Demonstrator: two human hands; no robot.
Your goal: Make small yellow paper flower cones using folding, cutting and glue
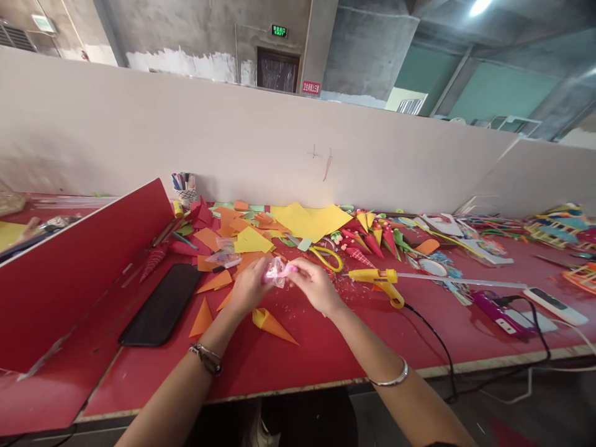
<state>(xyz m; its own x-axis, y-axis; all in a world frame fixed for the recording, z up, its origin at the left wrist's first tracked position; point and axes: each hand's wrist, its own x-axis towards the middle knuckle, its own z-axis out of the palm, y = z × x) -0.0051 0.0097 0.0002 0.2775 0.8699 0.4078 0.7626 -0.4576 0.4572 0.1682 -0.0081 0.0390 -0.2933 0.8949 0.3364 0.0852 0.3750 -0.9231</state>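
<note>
Above the middle of the red table, my left hand (250, 287) is closed on a small clear plastic bag (275, 271) with something pink inside. My right hand (318, 287) pinches a small pink piece (290, 269) at the mouth of the bag; what it is exactly is too small to make out. Just below my hands lies an orange and yellow rolled paper cone (275, 325). A flat orange paper piece (202, 318) rests left of it. Yellow-handled scissors (336, 264) lie just beyond my right hand.
A yellow hot glue gun (379, 280) with a long glue stick lies to the right, its cord running over the table edge. A black phone (161, 305) sits left, beside a red divider board (84, 279). Coloured paper (307, 218), finished cones (372, 239) and a purple power socket (500, 316) surround the area.
</note>
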